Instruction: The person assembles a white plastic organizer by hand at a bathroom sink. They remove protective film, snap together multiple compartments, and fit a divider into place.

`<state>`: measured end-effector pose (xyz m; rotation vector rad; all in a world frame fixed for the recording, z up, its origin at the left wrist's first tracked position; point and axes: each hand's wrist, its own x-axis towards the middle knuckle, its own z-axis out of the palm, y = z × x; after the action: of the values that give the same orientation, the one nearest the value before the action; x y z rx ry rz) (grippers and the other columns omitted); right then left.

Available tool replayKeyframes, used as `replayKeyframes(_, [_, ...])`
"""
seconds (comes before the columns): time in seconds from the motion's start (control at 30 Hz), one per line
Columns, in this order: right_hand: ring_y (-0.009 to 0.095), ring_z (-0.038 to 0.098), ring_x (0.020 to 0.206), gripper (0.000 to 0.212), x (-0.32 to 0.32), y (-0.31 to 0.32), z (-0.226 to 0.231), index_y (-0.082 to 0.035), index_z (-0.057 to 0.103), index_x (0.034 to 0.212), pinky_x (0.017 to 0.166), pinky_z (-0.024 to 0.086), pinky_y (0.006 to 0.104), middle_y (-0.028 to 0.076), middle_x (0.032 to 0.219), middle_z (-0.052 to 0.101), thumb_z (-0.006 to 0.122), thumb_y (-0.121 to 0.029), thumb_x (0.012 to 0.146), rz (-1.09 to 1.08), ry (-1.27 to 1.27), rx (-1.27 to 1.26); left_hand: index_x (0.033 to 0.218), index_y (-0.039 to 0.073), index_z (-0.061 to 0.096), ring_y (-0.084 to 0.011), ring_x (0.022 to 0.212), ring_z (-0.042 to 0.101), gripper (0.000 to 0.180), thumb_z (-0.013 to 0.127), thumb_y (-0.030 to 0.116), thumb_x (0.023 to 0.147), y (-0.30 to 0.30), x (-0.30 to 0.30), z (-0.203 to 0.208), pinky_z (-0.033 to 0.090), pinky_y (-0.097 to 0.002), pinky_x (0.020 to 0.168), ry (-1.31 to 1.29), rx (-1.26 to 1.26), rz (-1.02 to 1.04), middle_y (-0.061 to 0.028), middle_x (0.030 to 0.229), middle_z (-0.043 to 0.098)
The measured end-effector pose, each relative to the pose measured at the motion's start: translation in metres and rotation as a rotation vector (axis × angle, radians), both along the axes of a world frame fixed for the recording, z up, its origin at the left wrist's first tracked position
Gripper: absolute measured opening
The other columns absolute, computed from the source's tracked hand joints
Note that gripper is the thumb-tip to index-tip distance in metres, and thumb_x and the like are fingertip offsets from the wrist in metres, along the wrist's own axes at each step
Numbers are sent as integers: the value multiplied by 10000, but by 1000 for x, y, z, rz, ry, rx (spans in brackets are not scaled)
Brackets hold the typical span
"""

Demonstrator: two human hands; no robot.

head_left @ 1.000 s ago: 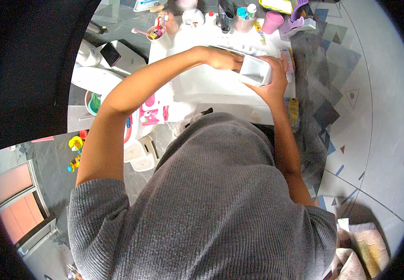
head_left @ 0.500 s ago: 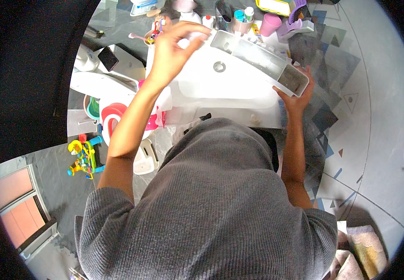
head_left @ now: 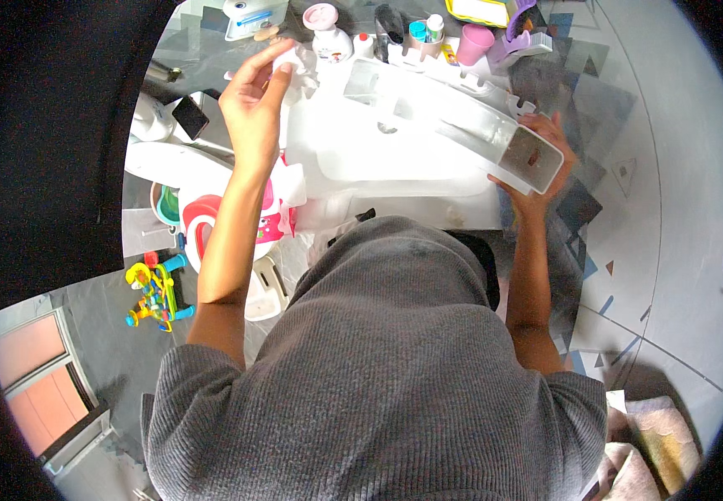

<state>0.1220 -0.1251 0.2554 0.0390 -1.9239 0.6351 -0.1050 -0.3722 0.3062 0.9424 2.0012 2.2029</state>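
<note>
My right hand (head_left: 558,150) grips the near right end of a long white storage box (head_left: 507,177). The box slants across the white sink (head_left: 328,190), above the basin, and its inside is divided into compartments. Its nearest compartment looks dark, with a small brownish spot in it. My left hand (head_left: 253,100) is raised at the sink's far left corner, thumb and fingers curled toward each other around something white (head_left: 296,62); glare hides what that is. Just right of it stands a white soap bottle (head_left: 332,43) with a pink top.
Along the back stand a pink cup (head_left: 474,45), a holder with tubes (head_left: 425,42) and a purple caddy (head_left: 522,40). A dark phone (head_left: 190,117) lies at left, above a red-and-white child's toilet seat (head_left: 202,219). A colourful toy (head_left: 157,292) is on the floor.
My left hand has moved left, away from the sink's far edge toward its corner. The storage box has shifted slightly nearer to me in my right hand, and the view has shifted slightly.
</note>
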Motion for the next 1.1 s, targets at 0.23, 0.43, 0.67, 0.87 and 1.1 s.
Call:
replayKeyframes(0.23, [265,601,962,706,-15,-1,2,-98,536,963,1062,207,553,104,970,633,870,-460,457,59,68,0,1116,-4,602,-134,1038,558,264,577,-4,853,1,-1,-2,424,-254,902,16,31,27,-94,1130,607])
replayKeyframes(0.43, [270,598,972,740,-16,6,2,-92,518,976,1064,202,556,111,970,634,864,-485,453,53,26,20,1159,-18,569,-117,986,555,309,569,-25,849,-1,0,1,432,-239,856,29,104,71,-94,1126,600])
replayKeyframes(0.67, [257,599,968,720,-25,5,2,-82,535,941,1070,205,545,108,967,634,865,-483,443,133,41,-33,1192,-28,542,-98,934,549,354,568,-50,839,-1,6,10,436,-230,827,64,152,100,-84,1110,590])
replayKeyframes(0.87, [249,593,983,688,-28,1,6,-91,577,962,1064,222,534,83,974,638,874,-436,446,111,-26,57,1145,15,585,-131,1034,533,320,576,-43,830,1,23,21,457,-249,837,301,71,140,-80,1130,587])
replayKeyframes(1.1, [253,588,1009,676,-38,-9,5,-111,534,1047,1070,200,547,82,987,640,872,-356,515,179,-47,56,1136,6,576,-271,1037,573,284,546,73,862,20,66,24,437,-350,912,740,-545,-342,-156,1084,603])
